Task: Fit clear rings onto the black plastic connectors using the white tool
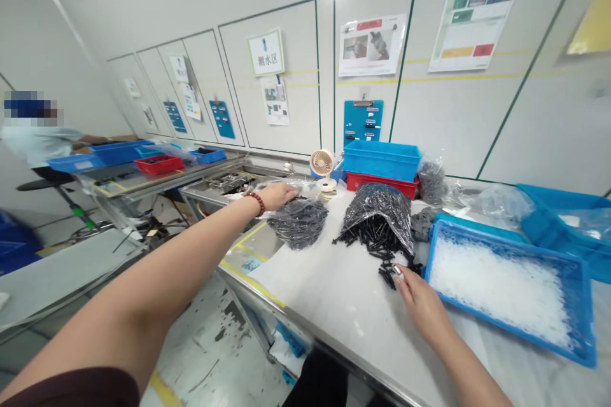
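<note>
My left hand point(279, 196) reaches to the top of a clear plastic bag of dark parts point(300, 222); its fingertips are partly lost against the plastic, so its grip is unclear. To the right, an open clear bag point(377, 206) spills black screw-like parts point(375, 232) onto the white table surface point(324, 273). My right hand point(414, 289) is at the near edge of the spilled parts, its fingers closed around a small shiny metallic piece point(398, 271). Right of that hand is a blue tray point(515, 332) filled with small translucent white pieces point(501, 280).
Behind the bags are a small fan point(323, 168) and a blue bin point(382, 161) stacked on a red bin point(389, 184). A teal bin point(563, 222) is at the far right. A person point(35, 140) is at another bench on the left.
</note>
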{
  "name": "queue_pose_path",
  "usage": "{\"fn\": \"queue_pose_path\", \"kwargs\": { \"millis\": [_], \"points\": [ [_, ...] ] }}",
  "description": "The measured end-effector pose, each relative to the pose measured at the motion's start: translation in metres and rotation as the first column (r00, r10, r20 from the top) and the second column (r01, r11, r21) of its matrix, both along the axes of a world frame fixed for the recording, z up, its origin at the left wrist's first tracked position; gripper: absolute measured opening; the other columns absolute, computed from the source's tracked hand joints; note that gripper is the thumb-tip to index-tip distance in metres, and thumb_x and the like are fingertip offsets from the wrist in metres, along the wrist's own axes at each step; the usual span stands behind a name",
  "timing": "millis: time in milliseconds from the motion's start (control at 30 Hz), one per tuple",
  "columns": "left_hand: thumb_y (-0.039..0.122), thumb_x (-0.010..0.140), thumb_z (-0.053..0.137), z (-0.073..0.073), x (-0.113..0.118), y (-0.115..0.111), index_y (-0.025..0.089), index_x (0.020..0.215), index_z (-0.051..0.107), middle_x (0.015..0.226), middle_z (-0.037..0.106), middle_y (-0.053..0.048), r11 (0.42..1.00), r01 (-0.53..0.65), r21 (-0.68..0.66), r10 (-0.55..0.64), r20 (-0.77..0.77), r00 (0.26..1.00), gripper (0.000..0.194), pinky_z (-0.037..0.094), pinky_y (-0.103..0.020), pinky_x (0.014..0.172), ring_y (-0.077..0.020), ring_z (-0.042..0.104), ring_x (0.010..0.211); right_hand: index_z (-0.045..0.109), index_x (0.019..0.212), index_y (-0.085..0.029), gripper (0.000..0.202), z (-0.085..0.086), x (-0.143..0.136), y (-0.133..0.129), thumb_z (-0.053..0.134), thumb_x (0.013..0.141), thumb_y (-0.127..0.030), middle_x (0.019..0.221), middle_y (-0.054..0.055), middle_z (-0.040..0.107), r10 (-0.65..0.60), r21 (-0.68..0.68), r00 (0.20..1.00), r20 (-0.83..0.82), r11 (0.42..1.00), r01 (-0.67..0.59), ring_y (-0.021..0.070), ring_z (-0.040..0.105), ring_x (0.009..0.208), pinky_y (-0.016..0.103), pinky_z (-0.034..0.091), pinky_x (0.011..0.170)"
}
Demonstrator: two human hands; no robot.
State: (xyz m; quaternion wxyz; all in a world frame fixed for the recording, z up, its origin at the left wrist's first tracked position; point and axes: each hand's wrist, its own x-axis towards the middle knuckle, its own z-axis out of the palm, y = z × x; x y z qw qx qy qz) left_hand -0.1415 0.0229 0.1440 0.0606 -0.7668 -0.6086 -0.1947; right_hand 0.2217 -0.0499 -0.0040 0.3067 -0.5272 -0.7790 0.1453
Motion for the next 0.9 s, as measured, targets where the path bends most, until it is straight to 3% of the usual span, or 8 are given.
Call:
{"fn": "queue_pose_path", "kwargs": {
  "millis": [233, 333, 433, 500, 567, 667, 767, 900],
  "points": [
    [0.017, 0.084, 0.038, -0.012, 0.058, -0.027, 0.011, 0.093, 0.06, 0.096, 0.057, -0.013, 0.987, 0.112, 0.115, -0.102, -0.088, 0.991, 0.024, 0.037, -0.034, 0.083, -0.0234, 0.05, 0.09, 0.057, 0.112, -0.012, 0.049, -0.003, 0.003, 0.002, 0.031, 0.084, -0.043, 0.112, 0.015, 0.062, -0.072, 0.056, 0.993, -0.094, 0.995, 0.077, 0.0244, 0.058, 0.103, 0.038, 0.046, 0.088],
    [0.013, 0.082, 0.043, -0.041, 0.108, -0.036, 0.018, 0.099, 0.06, 0.099, 0.059, -0.007, 0.954, 0.297, 0.026, -0.291, -0.139, 0.947, 0.025, 0.039, -0.03, 0.082, -0.0201, 0.052, 0.09, 0.056, 0.112, -0.012, 0.05, -0.003, 0.004, 0.001, 0.03, 0.085, -0.045, 0.113, 0.015, 0.061, -0.098, 0.077, 0.988, -0.12, 0.991, 0.107, 0.0244, 0.057, 0.104, 0.038, 0.046, 0.088],
    [0.007, 0.082, 0.042, -0.083, 0.157, -0.038, 0.023, 0.115, 0.052, 0.12, 0.052, -0.007, 0.811, 0.561, -0.167, -0.585, -0.19, 0.789, 0.038, 0.038, -0.029, 0.087, -0.0193, 0.05, 0.101, 0.057, 0.111, -0.014, 0.049, 0.0, 0.005, 0.001, 0.03, 0.085, -0.046, 0.112, 0.013, 0.062, -0.094, 0.107, 0.987, -0.131, 0.988, 0.108, 0.0235, 0.058, 0.103, 0.038, 0.047, 0.087],
    [0.007, 0.076, 0.049, -0.109, 0.182, -0.036, 0.02, 0.124, 0.043, 0.131, 0.042, -0.01, 0.749, 0.618, -0.238, -0.66, -0.189, 0.727, 0.05, 0.038, -0.032, 0.091, -0.0226, 0.046, 0.109, 0.058, 0.11, -0.015, 0.047, 0.001, 0.005, 0.001, 0.03, 0.086, -0.044, 0.11, 0.012, 0.063, -0.079, 0.126, 0.988, -0.13, 0.987, 0.096, 0.0228, 0.059, 0.101, 0.037, 0.048, 0.086],
    [0.012, 0.072, 0.056, -0.129, 0.2, -0.031, 0.016, 0.128, 0.036, 0.131, 0.041, -0.013, 0.741, 0.61, -0.281, -0.658, -0.123, 0.743, 0.06, 0.038, -0.034, 0.092, -0.0247, 0.045, 0.111, 0.059, 0.109, -0.015, 0.045, 0.002, 0.005, 0.0, 0.03, 0.086, -0.042, 0.109, 0.012, 0.064, -0.071, 0.135, 0.99, -0.121, 0.987, 0.088, 0.0228, 0.06, 0.1, 0.036, 0.049, 0.084],
    [0.018, 0.077, 0.053, -0.146, 0.217, -0.021, 0.013, 0.121, 0.044, 0.114, 0.052, -0.014, 0.774, 0.556, -0.303, -0.592, -0.034, 0.805, 0.045, 0.04, -0.038, 0.088, -0.0276, 0.049, 0.104, 0.06, 0.108, -0.016, 0.042, 0.001, 0.005, 0.0, 0.033, 0.086, -0.04, 0.107, 0.012, 0.064, -0.071, 0.143, 0.992, -0.109, 0.986, 0.086, 0.0235, 0.06, 0.099, 0.038, 0.049, 0.084],
    [0.018, 0.084, 0.042, -0.152, 0.224, -0.015, 0.012, 0.104, 0.055, 0.105, 0.056, -0.014, 0.784, 0.535, -0.315, -0.56, 0.012, 0.828, 0.024, 0.041, -0.039, 0.085, -0.0282, 0.051, 0.099, 0.06, 0.108, -0.016, 0.043, -0.001, 0.005, -0.001, 0.033, 0.086, -0.04, 0.108, 0.012, 0.064, -0.056, 0.145, 0.991, -0.121, 0.987, 0.073, 0.0235, 0.06, 0.098, 0.038, 0.049, 0.085],
    [0.014, 0.085, 0.038, -0.152, 0.218, -0.016, 0.013, 0.098, 0.055, 0.098, 0.059, -0.012, 0.779, 0.519, -0.353, -0.51, 0.127, 0.851, 0.022, 0.044, -0.035, 0.08, -0.0242, 0.057, 0.088, 0.06, 0.109, -0.017, 0.043, 0.0, 0.006, -0.001, 0.033, 0.086, -0.042, 0.111, 0.011, 0.063, -0.064, 0.098, 0.988, -0.141, 0.992, 0.079, 0.0233, 0.06, 0.1, 0.038, 0.048, 0.085]
  ]
}}
